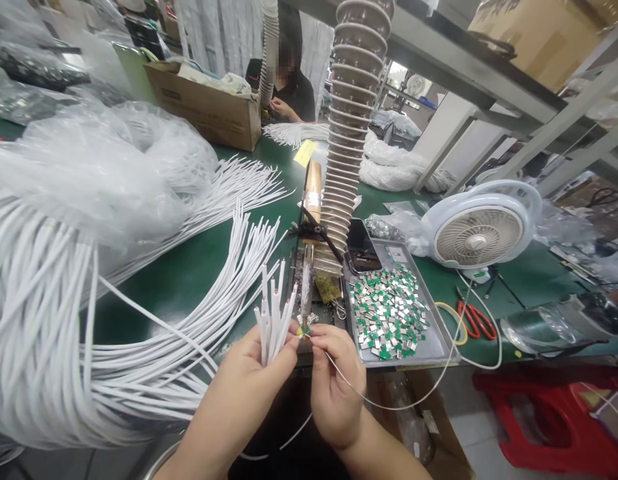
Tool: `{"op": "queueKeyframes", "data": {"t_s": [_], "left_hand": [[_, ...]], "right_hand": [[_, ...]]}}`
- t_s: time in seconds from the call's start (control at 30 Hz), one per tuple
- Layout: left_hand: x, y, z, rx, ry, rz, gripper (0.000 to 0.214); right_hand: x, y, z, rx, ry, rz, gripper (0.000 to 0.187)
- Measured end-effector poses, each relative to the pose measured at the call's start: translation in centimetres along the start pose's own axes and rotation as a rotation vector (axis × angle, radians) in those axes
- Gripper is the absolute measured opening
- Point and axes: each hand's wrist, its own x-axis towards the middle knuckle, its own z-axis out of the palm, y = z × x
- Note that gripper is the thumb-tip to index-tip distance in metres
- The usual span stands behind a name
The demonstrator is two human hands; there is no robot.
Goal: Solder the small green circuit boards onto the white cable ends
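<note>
My left hand (256, 373) is closed around a bundle of white cables (273, 320), their cut ends pointing up. At its fingertips is a small green connector board (305, 331), partly hidden by the fingers. My right hand (337, 383) pinches a thin solder wire (383, 405) close to that board; the wire loops away to the right. A soldering iron (313, 190) with a wooden handle is clamped upright in a holder, its tip down at the board between my hands. Beside my right hand, a metal tray (441, 333) holds many small green-and-silver connectors (389, 310).
Long bundles of white cable (153, 347) cover the left side. A ribbed extraction hose (356, 120) hangs behind the iron. A phone (363, 245), a fan (479, 233) and red-handled pliers (476, 320) lie right. Another person (289, 87) sits across the bench, near a cardboard box (203, 103).
</note>
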Motion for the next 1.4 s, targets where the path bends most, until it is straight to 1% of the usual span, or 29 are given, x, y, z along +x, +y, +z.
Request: {"op": "queueKeyframes", "data": {"t_s": [0.47,0.67,0.77,0.93,1.0,1.2,1.3,1.4], "left_hand": [[-0.1,0.5,0.0,-0.050,-0.002,0.014,0.017],[-0.2,-0.3,-0.2,-0.035,-0.020,0.010,0.017],[-0.3,-0.6,-0.2,-0.036,-0.020,-0.004,0.017],[-0.8,-0.3,0.1,-0.071,-0.018,-0.052,0.021],[-1.2,-0.4,0.1,-0.096,-0.037,-0.064,0.024],[-2.0,-1.9,-0.9,-0.134,-0.190,-0.100,0.026],[-2.0,-2.6,-1.3,-0.162,-0.215,-0.094,0.023],[-2.1,-2.7,-1.5,-0.131,-0.226,-0.089,0.023]], "right_hand": [[0.2,-0.2,0.0,-0.018,0.002,0.000,0.023],[0.2,-0.5,-0.3,-0.018,-0.019,-0.009,0.022],[0.1,-0.6,-0.4,-0.014,-0.039,-0.007,0.022],[-0.4,-0.8,-0.8,0.012,-0.037,-0.003,0.023],[-0.7,-1.0,-1.0,0.029,-0.044,-0.001,0.023],[-1.2,-1.6,-1.6,0.087,-0.081,-0.002,0.024],[-1.2,-1.7,-2.0,0.108,-0.091,-0.006,0.023],[-1.4,-1.5,-2.7,0.073,-0.056,-0.008,0.024]]}}
